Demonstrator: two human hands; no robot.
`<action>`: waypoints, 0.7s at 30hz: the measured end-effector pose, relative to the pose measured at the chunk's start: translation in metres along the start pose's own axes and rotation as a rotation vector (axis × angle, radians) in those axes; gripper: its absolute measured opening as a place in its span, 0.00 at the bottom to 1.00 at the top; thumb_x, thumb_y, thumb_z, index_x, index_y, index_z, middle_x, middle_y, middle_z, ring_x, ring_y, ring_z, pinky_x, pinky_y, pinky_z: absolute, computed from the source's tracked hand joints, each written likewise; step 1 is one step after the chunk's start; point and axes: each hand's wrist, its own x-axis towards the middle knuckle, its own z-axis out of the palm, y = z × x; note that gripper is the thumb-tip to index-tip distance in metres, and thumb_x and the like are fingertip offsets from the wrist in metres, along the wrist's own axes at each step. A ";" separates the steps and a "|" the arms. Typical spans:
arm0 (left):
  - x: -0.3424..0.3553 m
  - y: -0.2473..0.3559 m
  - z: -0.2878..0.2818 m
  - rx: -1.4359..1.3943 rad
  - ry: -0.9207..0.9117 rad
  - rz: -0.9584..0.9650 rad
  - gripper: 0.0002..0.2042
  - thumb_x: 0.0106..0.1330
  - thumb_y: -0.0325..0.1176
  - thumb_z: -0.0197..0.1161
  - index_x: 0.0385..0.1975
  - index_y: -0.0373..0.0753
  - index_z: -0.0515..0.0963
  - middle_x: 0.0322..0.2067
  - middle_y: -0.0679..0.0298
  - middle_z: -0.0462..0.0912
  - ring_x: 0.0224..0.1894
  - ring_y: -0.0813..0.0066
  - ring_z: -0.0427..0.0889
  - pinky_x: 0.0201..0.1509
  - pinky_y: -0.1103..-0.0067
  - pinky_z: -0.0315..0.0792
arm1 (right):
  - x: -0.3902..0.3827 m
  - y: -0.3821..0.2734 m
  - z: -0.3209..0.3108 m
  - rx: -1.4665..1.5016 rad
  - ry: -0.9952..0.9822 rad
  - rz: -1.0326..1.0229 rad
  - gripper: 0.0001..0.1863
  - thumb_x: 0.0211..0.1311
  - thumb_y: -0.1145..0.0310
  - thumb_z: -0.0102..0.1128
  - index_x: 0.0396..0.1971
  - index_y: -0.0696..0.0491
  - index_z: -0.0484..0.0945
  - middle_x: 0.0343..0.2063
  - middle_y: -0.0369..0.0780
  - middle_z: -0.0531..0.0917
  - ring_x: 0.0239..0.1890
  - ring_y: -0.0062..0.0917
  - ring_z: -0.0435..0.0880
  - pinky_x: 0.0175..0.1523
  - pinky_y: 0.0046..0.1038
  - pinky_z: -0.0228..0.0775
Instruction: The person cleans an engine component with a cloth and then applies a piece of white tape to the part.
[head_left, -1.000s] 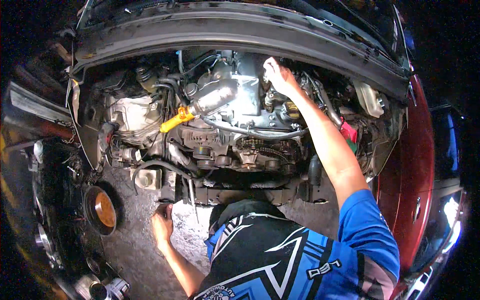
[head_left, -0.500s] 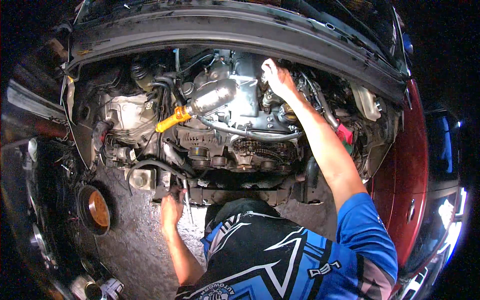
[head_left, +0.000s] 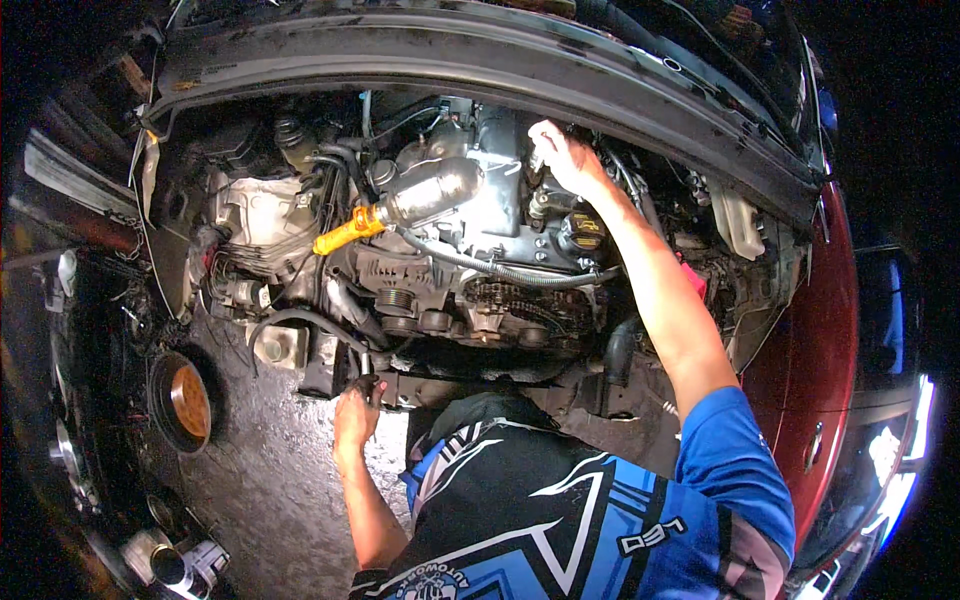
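My left hand [head_left: 357, 410] is closed around an upright silver rod [head_left: 365, 365] below the lower hoses, beside the dark front crossmember [head_left: 425, 390]. My right hand [head_left: 568, 163] reaches to the upper right of the engine, its fingers curled at parts beside the valve cover [head_left: 495, 140]; what it grips is hidden. An orange-handled work light [head_left: 345, 232] with a bright tube lies across the engine, left of my right hand. The exposed timing chain [head_left: 515, 300] and a black oil cap [head_left: 580, 230] sit below that hand.
The car's cowl edge [head_left: 470, 62] arches over the engine bay. A round drain pan [head_left: 185, 400] with brownish contents sits on the floor at left, near a dark detached bumper-like part [head_left: 95, 380] and metal pieces [head_left: 180, 560]. A red body panel [head_left: 820, 400] stands at right.
My left hand has moved up and rightward from beside the crossmember onto the silver rod and closed on it. My right hand stays at about the same spot on the engine.
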 end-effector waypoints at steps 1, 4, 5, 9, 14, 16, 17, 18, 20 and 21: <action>0.001 -0.005 0.003 0.002 0.012 -0.007 0.18 0.68 0.46 0.55 0.43 0.36 0.81 0.41 0.49 0.83 0.45 0.47 0.80 0.50 0.63 0.72 | 0.001 0.002 0.000 -0.001 -0.015 0.005 0.15 0.73 0.52 0.36 0.49 0.43 0.66 0.30 0.44 0.81 0.34 0.39 0.82 0.42 0.40 0.71; 0.004 -0.010 0.005 -0.005 0.033 0.042 0.19 0.68 0.48 0.55 0.43 0.37 0.81 0.40 0.48 0.83 0.44 0.47 0.80 0.50 0.62 0.71 | 0.003 0.005 0.003 0.003 -0.004 0.056 0.15 0.73 0.50 0.36 0.49 0.41 0.66 0.31 0.44 0.82 0.35 0.40 0.82 0.44 0.40 0.71; 0.005 -0.011 0.004 -0.014 0.029 0.054 0.20 0.68 0.48 0.55 0.43 0.37 0.81 0.39 0.48 0.83 0.44 0.46 0.79 0.50 0.62 0.71 | 0.002 0.008 0.004 0.003 -0.003 0.056 0.15 0.73 0.50 0.36 0.49 0.41 0.66 0.31 0.44 0.82 0.35 0.40 0.82 0.44 0.40 0.71; -0.001 -0.007 -0.001 0.016 0.024 -0.041 0.20 0.68 0.49 0.55 0.44 0.38 0.81 0.40 0.47 0.83 0.44 0.45 0.79 0.50 0.61 0.72 | -0.003 -0.003 0.002 0.050 0.055 0.102 0.17 0.73 0.49 0.34 0.48 0.42 0.66 0.32 0.43 0.83 0.37 0.39 0.83 0.46 0.40 0.71; 0.000 -0.011 0.002 -0.025 0.010 -0.008 0.20 0.68 0.49 0.55 0.44 0.39 0.81 0.40 0.47 0.82 0.45 0.45 0.80 0.48 0.61 0.73 | -0.003 0.024 0.003 -0.074 0.103 0.005 0.17 0.72 0.51 0.38 0.46 0.46 0.70 0.31 0.46 0.83 0.35 0.42 0.83 0.44 0.42 0.73; -0.002 -0.007 0.000 -0.019 0.004 -0.042 0.20 0.68 0.49 0.55 0.44 0.38 0.81 0.40 0.46 0.82 0.45 0.45 0.80 0.48 0.61 0.73 | -0.003 0.017 0.006 -0.170 0.169 -0.110 0.17 0.70 0.52 0.41 0.42 0.49 0.73 0.31 0.48 0.83 0.35 0.43 0.84 0.43 0.43 0.74; -0.002 -0.005 -0.001 -0.011 -0.004 -0.071 0.20 0.68 0.48 0.55 0.45 0.38 0.81 0.40 0.46 0.82 0.45 0.45 0.80 0.48 0.61 0.73 | -0.004 0.014 0.006 -0.269 0.085 0.023 0.19 0.68 0.52 0.46 0.39 0.52 0.76 0.32 0.50 0.84 0.36 0.44 0.84 0.45 0.43 0.74; -0.003 -0.008 0.000 -0.015 -0.001 -0.077 0.20 0.68 0.48 0.55 0.45 0.38 0.81 0.40 0.46 0.82 0.45 0.45 0.80 0.48 0.61 0.73 | -0.004 0.002 0.005 -0.367 0.000 0.152 0.20 0.65 0.51 0.50 0.36 0.55 0.79 0.33 0.52 0.84 0.37 0.45 0.84 0.46 0.44 0.75; 0.000 -0.014 0.002 -0.044 0.028 -0.026 0.20 0.68 0.47 0.55 0.44 0.36 0.80 0.40 0.46 0.82 0.45 0.44 0.79 0.48 0.61 0.73 | -0.004 -0.016 0.005 -0.422 -0.052 0.221 0.21 0.63 0.50 0.52 0.36 0.55 0.80 0.34 0.50 0.84 0.38 0.44 0.85 0.46 0.43 0.75; -0.001 -0.009 -0.001 -0.046 0.026 -0.023 0.20 0.68 0.47 0.55 0.44 0.36 0.80 0.40 0.46 0.82 0.45 0.44 0.79 0.48 0.61 0.73 | -0.005 -0.021 0.007 -0.471 -0.102 0.296 0.22 0.61 0.49 0.55 0.36 0.55 0.82 0.35 0.49 0.84 0.39 0.43 0.85 0.45 0.42 0.76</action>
